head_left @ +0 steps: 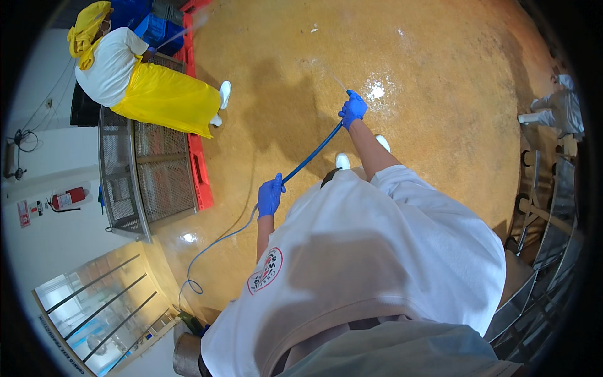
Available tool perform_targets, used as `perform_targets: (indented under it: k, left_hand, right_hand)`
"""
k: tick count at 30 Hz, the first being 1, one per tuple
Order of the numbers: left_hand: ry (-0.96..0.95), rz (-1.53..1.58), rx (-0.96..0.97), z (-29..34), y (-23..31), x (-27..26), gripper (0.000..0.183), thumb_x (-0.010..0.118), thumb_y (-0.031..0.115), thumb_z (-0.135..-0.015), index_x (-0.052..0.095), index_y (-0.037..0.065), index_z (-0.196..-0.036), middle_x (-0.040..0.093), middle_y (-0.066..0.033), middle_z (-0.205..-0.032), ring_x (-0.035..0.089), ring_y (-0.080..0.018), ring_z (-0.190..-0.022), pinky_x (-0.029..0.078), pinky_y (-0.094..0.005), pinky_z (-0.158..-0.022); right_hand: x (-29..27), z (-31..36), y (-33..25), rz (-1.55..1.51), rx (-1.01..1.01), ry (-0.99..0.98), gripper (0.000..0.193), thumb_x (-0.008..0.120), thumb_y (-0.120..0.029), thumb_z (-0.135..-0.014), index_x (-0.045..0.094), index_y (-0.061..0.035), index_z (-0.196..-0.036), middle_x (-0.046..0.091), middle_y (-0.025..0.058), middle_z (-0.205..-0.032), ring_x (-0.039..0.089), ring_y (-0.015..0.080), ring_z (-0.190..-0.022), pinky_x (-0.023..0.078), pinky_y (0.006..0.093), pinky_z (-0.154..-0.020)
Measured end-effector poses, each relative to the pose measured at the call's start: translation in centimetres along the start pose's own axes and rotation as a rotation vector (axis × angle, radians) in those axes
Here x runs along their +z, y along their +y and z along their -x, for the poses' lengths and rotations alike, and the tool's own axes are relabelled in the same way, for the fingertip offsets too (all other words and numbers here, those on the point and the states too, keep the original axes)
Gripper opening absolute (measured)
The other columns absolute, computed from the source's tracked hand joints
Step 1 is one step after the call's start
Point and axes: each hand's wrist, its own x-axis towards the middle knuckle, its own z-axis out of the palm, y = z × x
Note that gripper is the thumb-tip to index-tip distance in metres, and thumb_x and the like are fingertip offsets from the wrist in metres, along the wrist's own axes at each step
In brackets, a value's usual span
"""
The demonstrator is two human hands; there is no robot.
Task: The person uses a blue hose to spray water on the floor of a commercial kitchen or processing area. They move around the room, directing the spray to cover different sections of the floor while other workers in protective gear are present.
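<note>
A blue hose (314, 152) runs between my two hands, which both wear blue gloves. My right hand (353, 110) is closed round the hose near its front end, out over the floor. From that end a thin spray of water leaves toward the wet, shining yellow-brown floor (402, 81). My left hand (270, 194), lower and to the left, is wrapped round the same hose. Behind it the hose trails down to the left, making a small loop on the floor. The tips of my white boots (342, 161) show below the right hand.
At the upper left a person in a yellow apron (166, 97) sprays water toward blue crates (160, 32). A metal mesh rack (162, 163) and red pallet (200, 169) stand beside them. Metal carts (543, 220) line the right side. A fire extinguisher (68, 198) hangs on the left wall.
</note>
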Motion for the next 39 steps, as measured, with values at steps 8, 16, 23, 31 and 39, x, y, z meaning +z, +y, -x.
perform_targets:
  k: [8,16,23,31,39]
  left_hand:
    - [0.025,0.031,-0.051,0.4,0.2,0.3,0.062,0.042,0.053,-0.088,0.06,0.002,-0.058,0.058,-0.0151,-0.061,0.056,-0.0252,-0.062,0.043,-0.0347,-0.063]
    - [0.043,0.015,-0.11,0.6,-0.4,-0.2,0.062,0.043,0.054,-0.087,0.059,0.002,-0.057,0.056,-0.015,-0.058,0.056,-0.0254,-0.061,0.042,-0.0354,-0.062]
    - [0.045,-0.011,-0.156,1.7,-0.9,-1.5,0.061,0.043,0.054,-0.087,0.059,0.003,-0.057,0.056,-0.0143,-0.058,0.055,-0.025,-0.06,0.042,-0.0347,-0.062]
    - [0.076,0.033,-0.178,0.9,0.0,-1.0,0.062,0.042,0.054,-0.087,0.058,0.002,-0.059,0.056,-0.0118,-0.059,0.053,-0.0217,-0.06,0.041,-0.0343,-0.063]
    - [0.061,0.045,-0.146,-0.5,1.7,-1.2,0.059,0.043,0.052,-0.089,0.058,0.002,-0.061,0.055,-0.0111,-0.059,0.052,-0.0207,-0.061,0.041,-0.0329,-0.063]
  right_hand:
    - [1.1,-0.3,0.3,0.026,0.02,-0.032,0.016,0.046,-0.018,-0.088,0.059,-0.0136,-0.097,0.033,-0.0006,-0.049,0.03,0.0115,-0.035,0.027,0.0284,-0.033]
    - [1.0,-1.2,2.4,0.08,0.109,0.003,0.016,0.051,-0.021,-0.085,0.06,-0.0138,-0.096,0.034,-0.0004,-0.048,0.031,0.0119,-0.036,0.027,0.0282,-0.033]
    - [2.2,-1.1,4.6,0.1,0.196,-0.039,0.014,0.051,-0.02,-0.085,0.059,-0.0136,-0.095,0.034,-0.0007,-0.049,0.03,0.0115,-0.036,0.026,0.0278,-0.033]
    - [5.2,-2.2,4.2,0.078,0.12,-0.046,0.014,0.051,-0.02,-0.085,0.059,-0.0141,-0.095,0.031,-0.0018,-0.047,0.028,0.0106,-0.035,0.025,0.0275,-0.033]
    - [6.9,-4.2,3.7,0.065,0.085,-0.035,0.014,0.052,-0.022,-0.085,0.058,-0.0119,-0.092,0.033,-0.0003,-0.047,0.031,0.0122,-0.035,0.027,0.0283,-0.031]
